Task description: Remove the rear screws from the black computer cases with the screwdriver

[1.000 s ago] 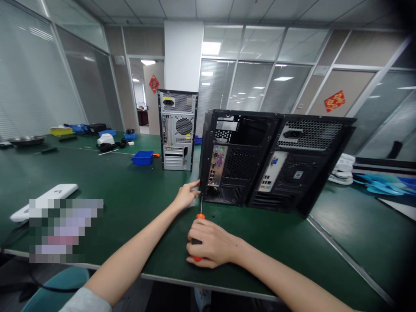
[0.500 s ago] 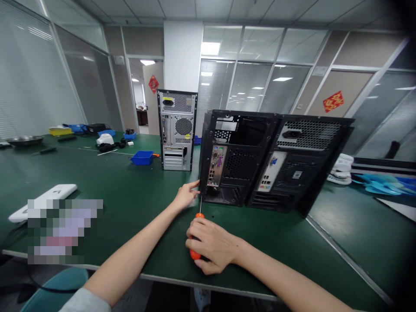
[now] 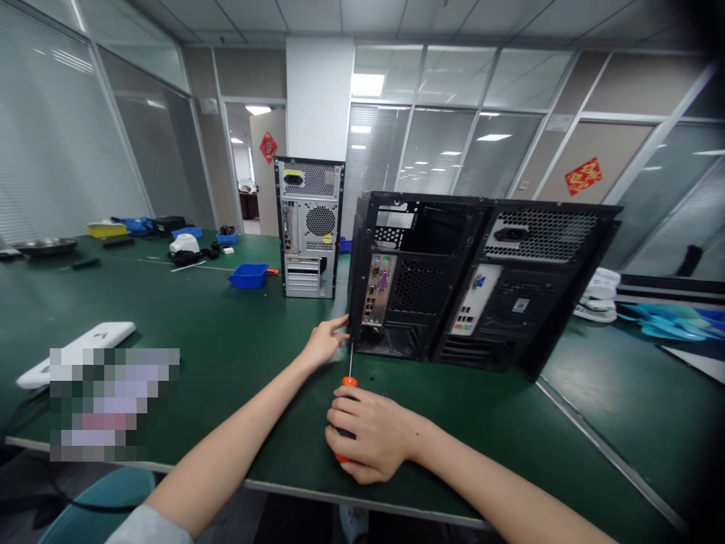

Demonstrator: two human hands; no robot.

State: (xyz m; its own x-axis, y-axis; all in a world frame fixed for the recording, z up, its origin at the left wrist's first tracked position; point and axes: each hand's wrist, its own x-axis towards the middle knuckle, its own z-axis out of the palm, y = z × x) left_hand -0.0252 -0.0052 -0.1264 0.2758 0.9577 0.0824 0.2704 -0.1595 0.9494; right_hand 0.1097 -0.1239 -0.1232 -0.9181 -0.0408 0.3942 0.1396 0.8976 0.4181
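My right hand [image 3: 371, 434] is wrapped round the orange handle of a screwdriver [image 3: 350, 381]. The screwdriver's shaft points away from me, its tip at the lower left corner of a black computer case [image 3: 422, 283]. Against the left edge of that case rest the fingertips of my left hand [image 3: 325, 341], some fingers stretched out, nothing held. A second black case [image 3: 513, 302] stands right beside the first, on its right. Both show their rear panels with ports and mesh.
A silver-backed computer case [image 3: 310, 227] stands farther back on the green table [image 3: 226, 332]. Left of it is a blue tray [image 3: 248, 276]. A white device [image 3: 84, 349] lies at the left, near a blurred patch. Blue plastic [image 3: 660, 321] lies at the right.
My right hand has moved slightly towards me and turned around the screwdriver handle, covering more of it. My left hand stays at the case edge.
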